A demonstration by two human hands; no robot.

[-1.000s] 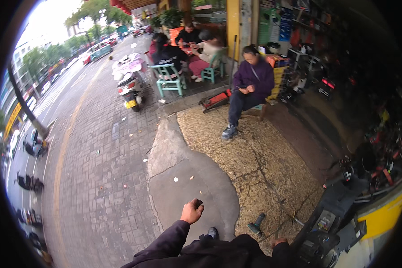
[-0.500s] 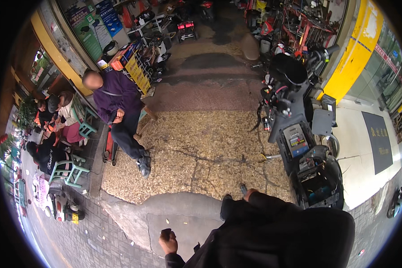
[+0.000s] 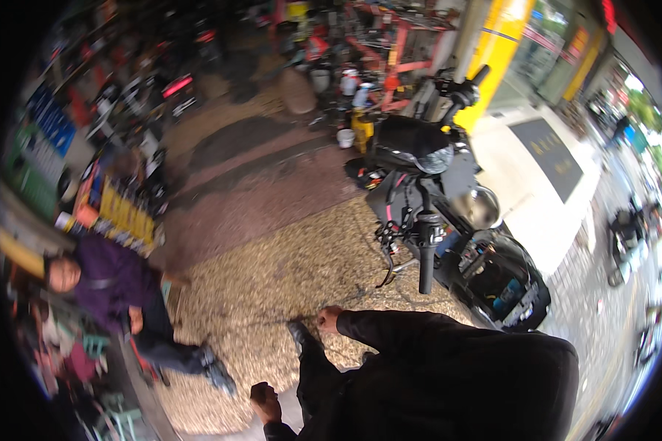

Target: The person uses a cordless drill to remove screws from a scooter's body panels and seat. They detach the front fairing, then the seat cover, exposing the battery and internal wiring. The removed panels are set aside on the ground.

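My left hand is at the lower middle, held in front of my dark jacket with its fingers curled. A dark patch shows at its top, too blurred to name. Ahead of it, my right hand hangs above the speckled ground, fingers closed; what it holds, if anything, is hidden. Beyond my right arm stands a partly stripped scooter, its dark handlebar grip pointing towards me. An open black shell with parts inside is beside it. Neither hand touches the scooter.
At the left sits a person in a purple top, legs stretched across the ground. A workshop opens ahead, with yellow boxes at its left and a red rack at its right. A white bucket stands near the scooter.
My view has swung right and moved nearer the scooter, so the seated person sits lower and further left. One of my feet is now stepped forward. Both hands stay curled.
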